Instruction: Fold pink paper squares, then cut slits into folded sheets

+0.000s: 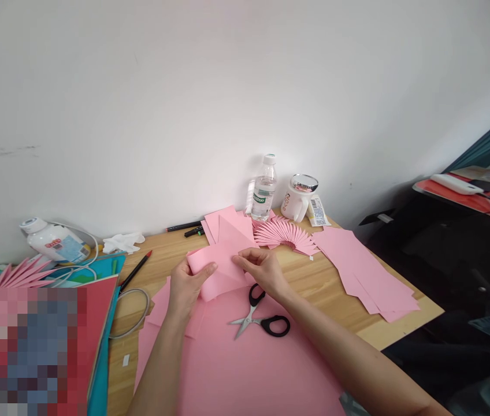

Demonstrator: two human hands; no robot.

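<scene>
Between my two hands a piece of pink paper (223, 267) is held up, bent over in a curl at its left side. My left hand (188, 284) grips the curled edge, thumb on top. On the right side, my right hand (261, 267) pinches the same paper between thumb and fingers. Open scissors (251, 319) with black handles lie just below, on a large pink sheet (245, 370). Behind the held paper are more pink pieces (214, 222), and a pleated pink paper fan (284, 234) lies to their right.
A water bottle (264, 190) and a white mug (299, 199) stand by the wall. Cut pink sheets (366, 271) lie at the table's right. On the left are a black pencil (136, 271), a cable (147, 306), a white bottle (56, 241) and a red folder (101, 312).
</scene>
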